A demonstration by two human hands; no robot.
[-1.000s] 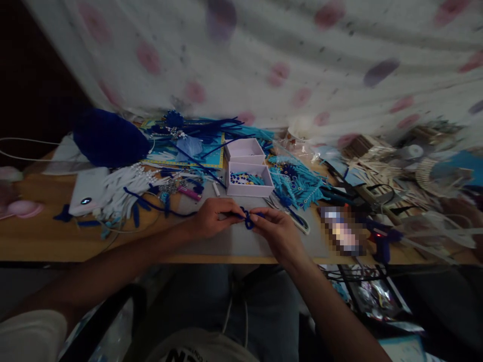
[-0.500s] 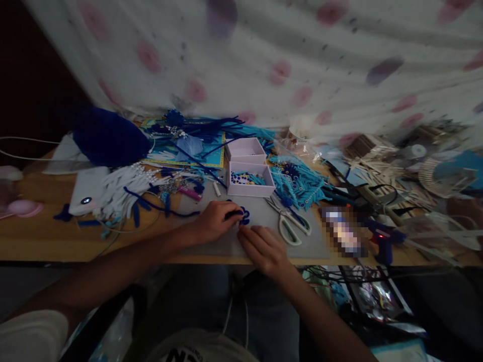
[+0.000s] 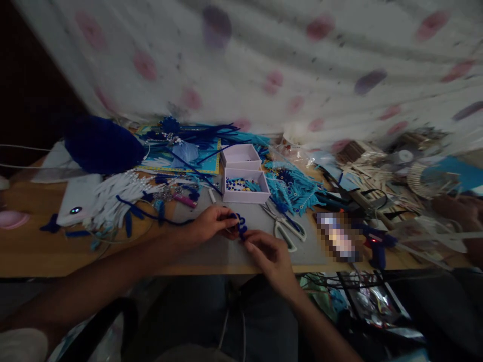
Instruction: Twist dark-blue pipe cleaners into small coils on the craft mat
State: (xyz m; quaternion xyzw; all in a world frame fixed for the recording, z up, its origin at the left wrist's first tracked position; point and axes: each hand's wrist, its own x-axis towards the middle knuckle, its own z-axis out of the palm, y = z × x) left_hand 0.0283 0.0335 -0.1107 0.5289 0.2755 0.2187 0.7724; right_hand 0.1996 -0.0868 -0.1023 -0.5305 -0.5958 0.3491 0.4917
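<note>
Since half a second ago my right hand [image 3: 269, 254] has slid up from the mat edge to meet the blue pipe-cleaner loop [image 3: 240, 224], which has shifted slightly left and toward me with the left hand [image 3: 210, 224], and the whole view has tipped a little downward. From the head camera, the only view I have, I see a wooden table [image 3: 26, 249] in a dim room, with a grey mat [image 3: 226, 249] laid at its near edge and a white cloth with pink and purple spots [image 3: 264, 55] hanging behind it. The table is crowded: a dark blue fuzzy mass [image 3: 101, 146] at the far left, a white power bank [image 3: 77, 203] with a lit dot, white fringed pieces [image 3: 115, 196] beside it, and blue strips trailing toward the mat. Just beyond the hands sit two pale pink boxes [image 3: 245, 186], the nearer one holding small beads. To their right lie light blue fringed cut-outs [image 3: 292, 186], white-handled scissors [image 3: 285, 229] on the mat, a blue glue gun [image 3: 377, 246] with a red light, and a heap of wooden sticks [image 3: 377, 171] further right. Another person's hand [image 3: 462, 213] shows at the far right edge. Nothing lies between the hands and the camera. The loop is a short, dark blue, fuzzy, curled piece held just above the mat, between the two hands. My left fingertips are pressed together on its left end; my right thumb and forefinger pinch its lower right end.
</note>
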